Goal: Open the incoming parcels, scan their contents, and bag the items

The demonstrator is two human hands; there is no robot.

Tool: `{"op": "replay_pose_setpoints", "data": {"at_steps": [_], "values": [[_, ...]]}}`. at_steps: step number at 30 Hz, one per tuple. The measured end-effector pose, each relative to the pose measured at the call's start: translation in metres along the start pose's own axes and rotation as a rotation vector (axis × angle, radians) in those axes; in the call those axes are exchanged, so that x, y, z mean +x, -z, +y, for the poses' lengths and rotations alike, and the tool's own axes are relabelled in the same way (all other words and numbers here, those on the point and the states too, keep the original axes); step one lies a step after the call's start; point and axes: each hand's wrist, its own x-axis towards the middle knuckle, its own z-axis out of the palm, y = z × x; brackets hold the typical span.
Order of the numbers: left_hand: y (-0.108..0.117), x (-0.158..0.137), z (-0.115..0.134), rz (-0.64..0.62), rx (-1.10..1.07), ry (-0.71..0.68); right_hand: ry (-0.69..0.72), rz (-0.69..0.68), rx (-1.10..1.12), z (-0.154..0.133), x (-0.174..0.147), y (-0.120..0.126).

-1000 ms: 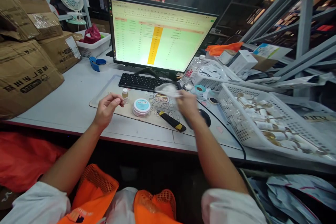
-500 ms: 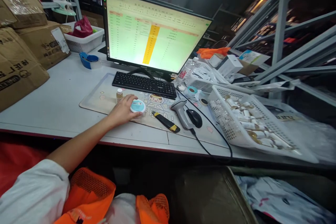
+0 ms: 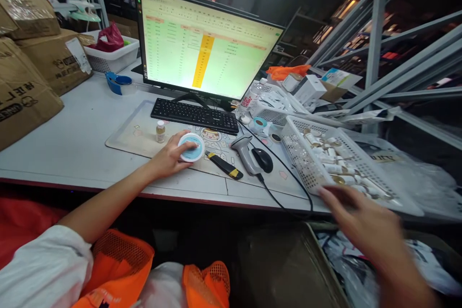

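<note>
Our L hand (image 3: pixel 169 158): holding 1 rnd tub (image 3: pixel 194 155), front of keyboard (image 3: pixel 195 115). Our R hand (image 3: pixel 370 221) (blurred; we can't tell grip): R of keyboard, nr basket (image 3: pixel 300 163).

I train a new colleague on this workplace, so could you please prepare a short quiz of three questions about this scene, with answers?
1. What does the left hand hold?
2. True or false: the right hand rests on the computer mouse.
3. Which colour is the cap of the small bottle on the mat? A) black B) white C) red

Key:
1. A round white item with a blue top.
2. False; it shows blurred near the white basket.
3. B
</note>
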Motion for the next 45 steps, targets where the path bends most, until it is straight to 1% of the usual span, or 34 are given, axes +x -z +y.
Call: {"op": "replay_pose_setpoints", "data": {"at_steps": [2, 3, 5, 6, 7, 9, 12, 15, 17, 19, 21, 23, 25, 26, 28, 29, 30, 32, 35, 37, 41, 45], "values": [[0.002, -0.003, 0.008, -0.023, -0.01, -0.055, 0.086, -0.111, 0.035, -0.032, 0.028, -0.045], [0.002, -0.005, 0.011, -0.025, -0.029, -0.066, 0.115, -0.151, 0.017, -0.049, 0.042, -0.068], [0.003, -0.011, 0.016, -0.015, -0.072, -0.066, 0.129, -0.213, -0.098, -0.079, 0.065, -0.108], [0.004, -0.014, 0.017, -0.007, -0.083, -0.065, 0.113, -0.242, -0.164, -0.09, 0.072, -0.124], [0.005, -0.017, 0.018, 0.0, -0.08, -0.066, 0.091, -0.271, -0.221, -0.099, 0.077, -0.136], [0.008, -0.022, 0.019, -0.006, -0.042, -0.075, 0.043, -0.314, -0.285, -0.109, 0.081, -0.152], [0.011, -0.028, 0.018, -0.045, 0.016, -0.086, -0.017, -0.324, -0.295, -0.114, 0.081, -0.163], [0.009, -0.029, 0.017, -0.112, 0.041, -0.098, -0.044, -0.339, -0.275, -0.115, 0.084, -0.166], [0.006, -0.029, 0.017, -0.145, 0.062, -0.113, -0.033, -0.353, -0.259, -0.115, 0.089, -0.158], [0.004, -0.029, 0.018, -0.162, 0.09, -0.126, -0.016, -0.365, -0.226, -0.115, 0.093, -0.139], [0.003, -0.028, 0.019, -0.174, 0.114, -0.13, 0.037, -0.389, -0.141, -0.117, 0.093, -0.107], [0.003, -0.026, 0.02, -0.189, 0.131, -0.128, 0.165, -0.469, 0.006, -0.122, 0.086, -0.069], [0.004, -0.024, 0.021, -0.204, 0.145, -0.127, 0.365, -0.606, 0.153, -0.132, 0.073, -0.036], [0.004, -0.023, 0.022, -0.212, 0.151, -0.125, 0.475, -0.677, 0.208, -0.139, 0.065, -0.023], [0.005, -0.021, 0.024, -0.222, 0.15, -0.119, 0.655, -0.766, 0.245, -0.155, 0.05, -0.008], [0.006, -0.02, 0.025, -0.229, 0.139, -0.117, 0.718, -0.775, 0.239, -0.162, 0.044, -0.006], [0.007, -0.02, 0.027, -0.231, 0.123, -0.114, 0.759, -0.765, 0.222, -0.169, 0.04, -0.007], [0.008, -0.02, 0.028, -0.228, 0.096, -0.112, 0.784, -0.724, 0.181, -0.178, 0.035, -0.013], [0.008, -0.021, 0.025, -0.209, 0.087, -0.089, 0.76, -0.677, 0.208, -0.179, 0.039, -0.026], [0.006, -0.02, 0.017, -0.183, 0.079, -0.017, 0.724, -0.607, 0.227, -0.173, 0.049, -0.038], [-0.003, -0.012, -0.005, -0.109, 0.088, 0.149, 0.583, -0.375, 0.137, -0.151, 0.082, -0.075], [-0.017, -0.004, -0.023, -0.119, 0.081, 0.259, 0.369, -0.273, -0.024, -0.122, 0.108, -0.122]]}}
